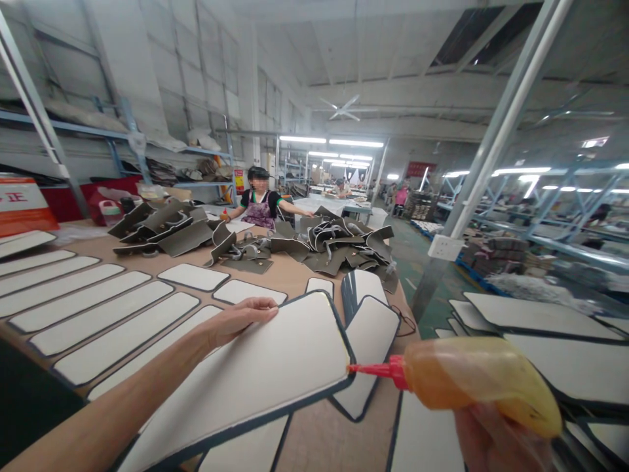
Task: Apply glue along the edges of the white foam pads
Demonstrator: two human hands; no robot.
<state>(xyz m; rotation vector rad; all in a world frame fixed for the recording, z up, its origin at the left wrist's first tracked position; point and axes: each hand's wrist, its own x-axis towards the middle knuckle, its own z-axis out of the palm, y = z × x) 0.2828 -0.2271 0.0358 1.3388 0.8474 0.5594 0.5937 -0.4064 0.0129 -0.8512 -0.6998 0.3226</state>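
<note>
My left hand point(239, 317) rests on the far edge of a large white panel with a dark border point(255, 383), fingers curled over its rim, holding it raised at a tilt above the table. My right hand point(496, 436) is at the lower right, wrapped round a soft yellow-orange squeeze bottle point(472, 377). The bottle's red nozzle point(376, 370) points left and its tip touches the panel's right edge.
Several white dark-edged panels point(98, 308) lie in rows on the brown table point(289, 272); more are stacked at right point(535, 314). A heap of dark grey fabric pieces point(319, 246) lies further back. A person in an apron point(260, 203) sits beyond it. A slanted metal post point(491, 144) stands to the right.
</note>
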